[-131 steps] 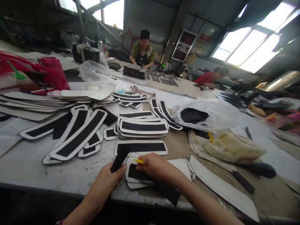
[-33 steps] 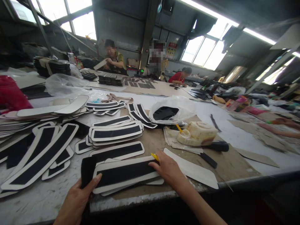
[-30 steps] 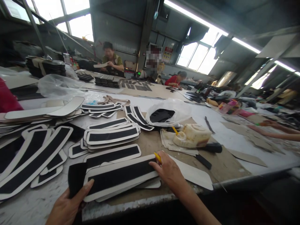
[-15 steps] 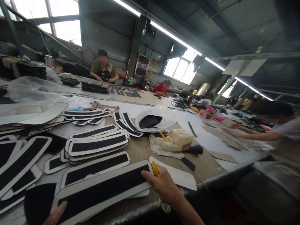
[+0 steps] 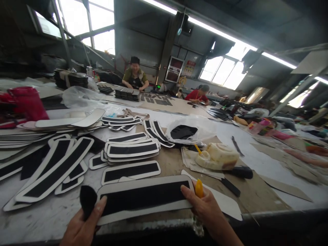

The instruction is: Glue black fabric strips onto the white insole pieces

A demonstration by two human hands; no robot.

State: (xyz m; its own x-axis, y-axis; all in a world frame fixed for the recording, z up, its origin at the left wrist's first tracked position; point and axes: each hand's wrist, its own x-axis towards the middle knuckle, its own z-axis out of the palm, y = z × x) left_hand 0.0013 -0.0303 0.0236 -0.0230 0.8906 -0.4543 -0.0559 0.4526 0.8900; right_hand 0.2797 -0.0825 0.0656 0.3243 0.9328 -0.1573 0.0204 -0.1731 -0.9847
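My left hand (image 5: 85, 218) pinches the left end of a long white-bordered black panel (image 5: 146, 196), its thumb on top. A loose black strip (image 5: 87, 200) sticks up, curled, beside that thumb. My right hand (image 5: 203, 205) is closed on the panel's right end, thumb on top. A yellow stick-like handle (image 5: 199, 188) is also tucked in this hand; its other end is hidden. Beyond the panel lie a similar panel (image 5: 132, 172) and a stack of them (image 5: 133, 149). Right of these, a stained white plastic container (image 5: 222, 155) has a yellow stick (image 5: 197, 149) in its opening.
More panels (image 5: 55, 171) overlap at left, near curved white pieces (image 5: 69, 121). A clear plastic bag (image 5: 205, 128) holds black pieces. A black bar (image 5: 230, 187) lies by the container. The table's front edge (image 5: 276, 215) runs close by. Co-workers (image 5: 135, 75) sit across the table.
My view has swung left, so the table's things appear farther right. More of my left hand shows. Both hands still hold the panel, and the black strip now looks more curled.
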